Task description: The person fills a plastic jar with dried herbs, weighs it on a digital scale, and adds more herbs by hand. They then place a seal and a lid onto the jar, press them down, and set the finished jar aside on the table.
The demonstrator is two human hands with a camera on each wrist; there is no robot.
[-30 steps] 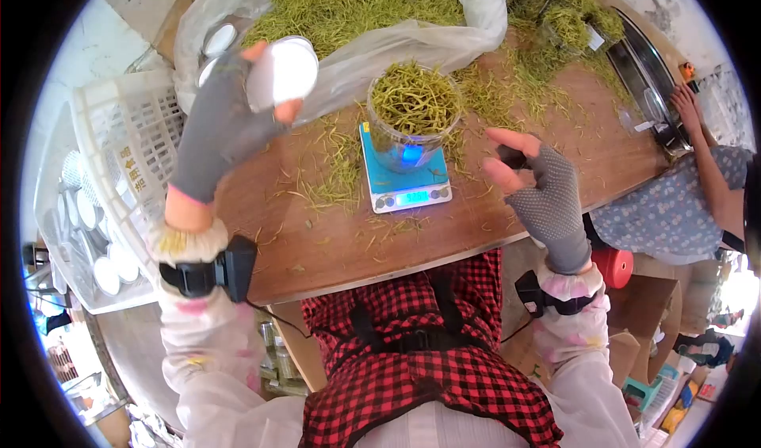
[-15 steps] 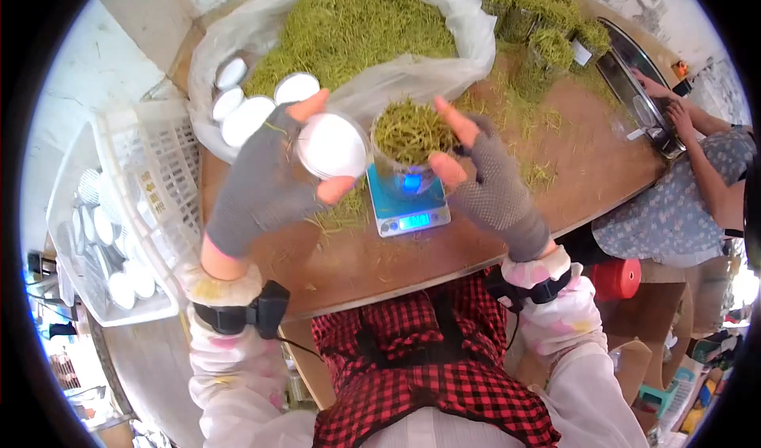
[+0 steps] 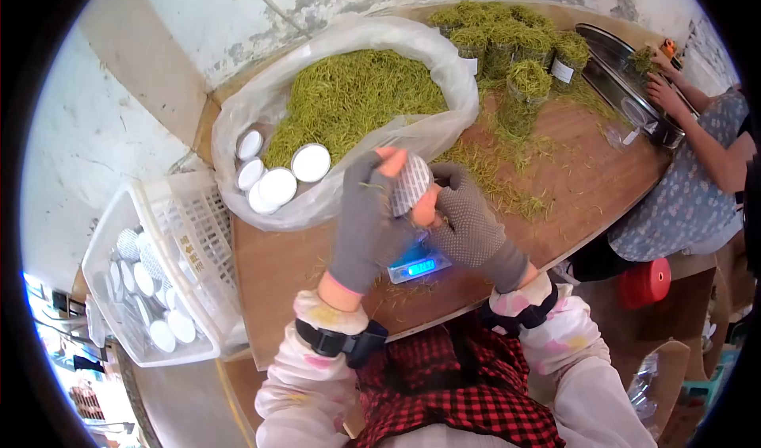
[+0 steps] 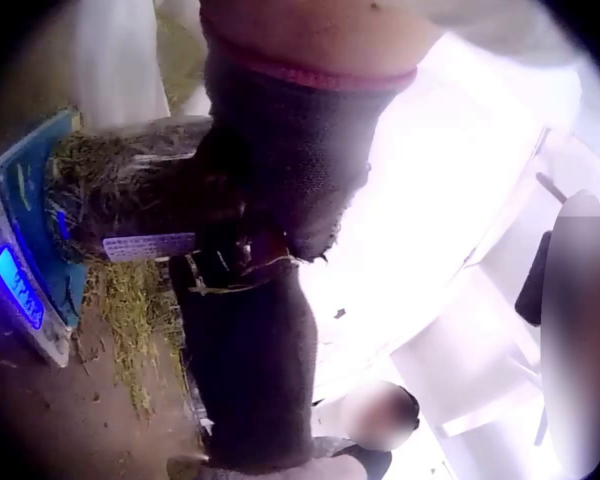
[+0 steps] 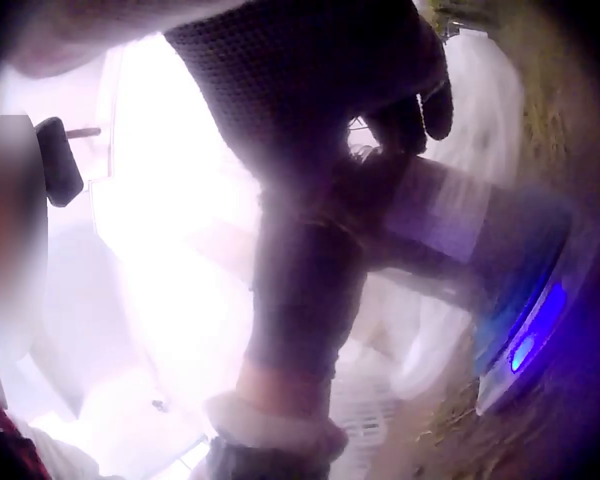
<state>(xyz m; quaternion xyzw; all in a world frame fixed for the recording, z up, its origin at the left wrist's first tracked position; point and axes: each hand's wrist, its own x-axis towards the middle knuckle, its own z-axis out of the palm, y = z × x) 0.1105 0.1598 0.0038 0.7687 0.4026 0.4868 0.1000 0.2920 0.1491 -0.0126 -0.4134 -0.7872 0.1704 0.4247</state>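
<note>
A round lid (image 3: 411, 183) is held up between both hands in the head view, its grey patterned face showing. My left hand (image 3: 366, 218), in a grey fingerless glove, grips its left side. My right hand (image 3: 472, 214), gloved alike, pinches the right edge with its bare thumb across the face. Below them a blue-topped digital scale (image 3: 418, 268) shows its lit display. On that scale stands a clear jar (image 4: 130, 170) of dried green plant pieces, seen in the left wrist view; the hands hide it in the head view.
A large plastic bag (image 3: 357, 143) holds a green heap and several white lids (image 3: 310, 163). At left stands a white basket (image 3: 210, 270) of lids. Several filled jars (image 3: 499, 56) line the back. Another person's hands (image 3: 670, 91) work at a metal tray (image 3: 610, 83).
My left hand has brought the lid right, over the scale, turning its white face away to show the patterned one. My right hand has left the jar's side and come onto the lid.
</note>
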